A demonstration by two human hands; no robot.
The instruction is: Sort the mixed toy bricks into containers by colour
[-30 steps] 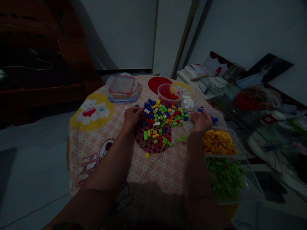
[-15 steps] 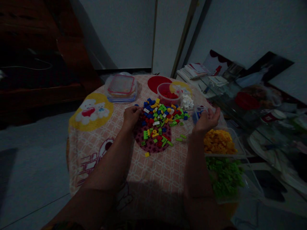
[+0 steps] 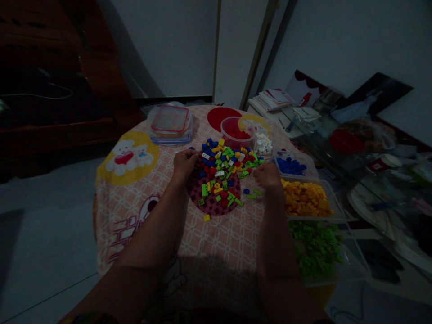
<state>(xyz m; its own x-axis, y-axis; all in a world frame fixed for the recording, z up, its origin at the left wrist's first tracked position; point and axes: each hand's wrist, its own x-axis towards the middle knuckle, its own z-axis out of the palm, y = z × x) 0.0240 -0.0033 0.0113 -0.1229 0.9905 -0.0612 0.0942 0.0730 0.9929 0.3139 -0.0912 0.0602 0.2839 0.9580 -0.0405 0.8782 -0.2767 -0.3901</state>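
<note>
Toy building bricks [image 3: 231, 161] in mixed colours lie heaped at the middle of the cloth-covered table. At the heap's left edge, my left hand [image 3: 185, 164] has its fingers drawn together; whatever they hold is hidden. My right hand [image 3: 267, 175] is at the right edge, close to some green bricks, its fingers curled and their tips hard to make out in the dim light. A round blue piece [image 3: 246, 191] lies in front of that hand beside loose green strips [image 3: 251, 196]. A lone yellow brick [image 3: 207, 218] lies nearer to me.
Along the right stand clear boxes of blue bricks [image 3: 292, 166], yellow bricks [image 3: 307, 198] and green bricks [image 3: 315, 247]. Behind the heap are a round tub [image 3: 238, 143] of red bricks and some white bricks [image 3: 263, 144]. Stacked lidded containers [image 3: 171, 123] stand at the back left.
My right hand has moved left from over the blue bricks' box to the heap's edge. A round blue piece now shows on the cloth there. My left hand has barely moved.
</note>
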